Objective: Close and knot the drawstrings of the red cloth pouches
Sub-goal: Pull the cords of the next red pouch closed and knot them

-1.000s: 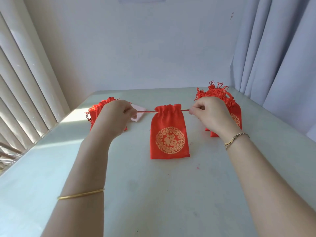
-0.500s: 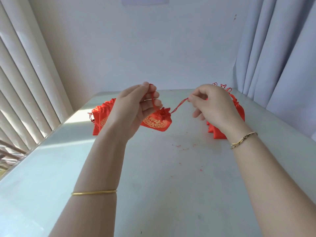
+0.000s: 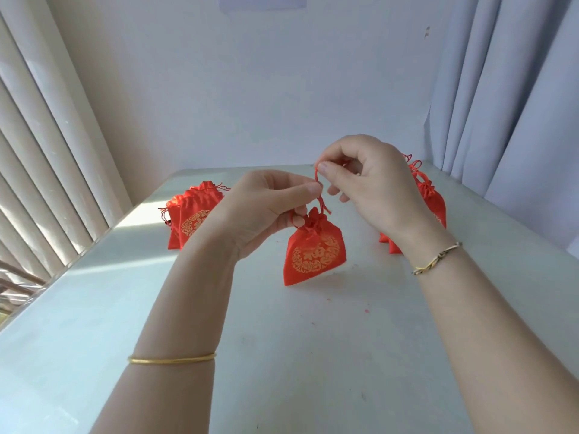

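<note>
A red cloth pouch [image 3: 315, 253] with a gold round emblem hangs above the table, its mouth gathered tight. Its red drawstrings [image 3: 319, 189] rise from the gathered top. My left hand [image 3: 266, 205] pinches the strings just above the pouch between thumb and fingers. My right hand [image 3: 366, 180] pinches the upper end of a string a little higher, close to the left fingertips. The strings between both hands cross in a small loop.
A pile of red pouches [image 3: 191, 219] lies at the left on the pale table [image 3: 282, 355]. Another pile of red pouches [image 3: 430, 198] with tied strings sits behind my right wrist. Blinds stand left, curtains right.
The pouch was on the table with strings pulled sideways; then it was lifted. Now both hands have come together above it and the pouch hangs upright from the strings.
</note>
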